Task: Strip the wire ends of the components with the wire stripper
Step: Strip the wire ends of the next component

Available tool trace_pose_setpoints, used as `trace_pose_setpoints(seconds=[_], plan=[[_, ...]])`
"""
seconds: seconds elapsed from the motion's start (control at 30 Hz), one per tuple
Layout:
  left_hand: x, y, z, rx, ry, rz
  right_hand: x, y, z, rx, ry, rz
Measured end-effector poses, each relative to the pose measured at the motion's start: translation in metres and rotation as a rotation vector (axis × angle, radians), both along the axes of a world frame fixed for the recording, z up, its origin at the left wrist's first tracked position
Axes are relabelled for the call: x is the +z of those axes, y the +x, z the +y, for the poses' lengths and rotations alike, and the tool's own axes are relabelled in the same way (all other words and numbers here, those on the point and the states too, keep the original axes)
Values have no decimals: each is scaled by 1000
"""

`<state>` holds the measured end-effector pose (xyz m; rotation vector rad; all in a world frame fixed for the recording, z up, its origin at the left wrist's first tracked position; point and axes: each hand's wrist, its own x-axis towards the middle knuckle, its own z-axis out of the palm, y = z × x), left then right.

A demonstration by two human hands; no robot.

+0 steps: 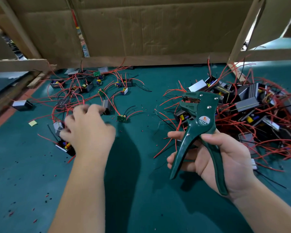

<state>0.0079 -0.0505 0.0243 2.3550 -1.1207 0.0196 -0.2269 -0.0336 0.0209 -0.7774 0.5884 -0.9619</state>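
My right hand [225, 158] grips the two handles of a dark green wire stripper [200, 125], held upright above the mat with its jaws pointing up and left; a red scrap sits in the jaws. My left hand [87, 130] hovers blurred over the scattered components on the left, fingers spread and relaxed, holding nothing I can make out. Under its fingers lie a small grey component [58, 127] and a black one with yellow parts [65, 147]. A small green circuit board [122, 118] with red and black wires lies between the hands.
A heaped pile of components with red wires [252, 106] fills the right side. Loose components [89, 84] lie spread across the green mat [138, 182] at the left back. Cardboard walls [141, 31] and wooden slats [18, 64] close the back. Red and black insulation bits dot the mat.
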Motion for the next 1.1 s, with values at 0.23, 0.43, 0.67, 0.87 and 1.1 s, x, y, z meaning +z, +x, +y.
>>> trace_pose_setpoints(seconds=[0.23, 0.43, 0.67, 0.87, 1.1], plan=[[1, 9, 1, -38, 127, 142, -1, 0, -1, 9, -5, 11], [-6, 3, -2, -152, 233, 93, -2, 0, -1, 6, 3, 8], [-6, 7, -3, -89, -92, -74, -3, 0, -1, 0, 6, -1], [10, -19, -3, -363, -672, 556, -2, -1, -1, 12, -3, -25], [15, -43, 2, -688, -522, 1309, 0, 0, 1, 32, -23, -53]])
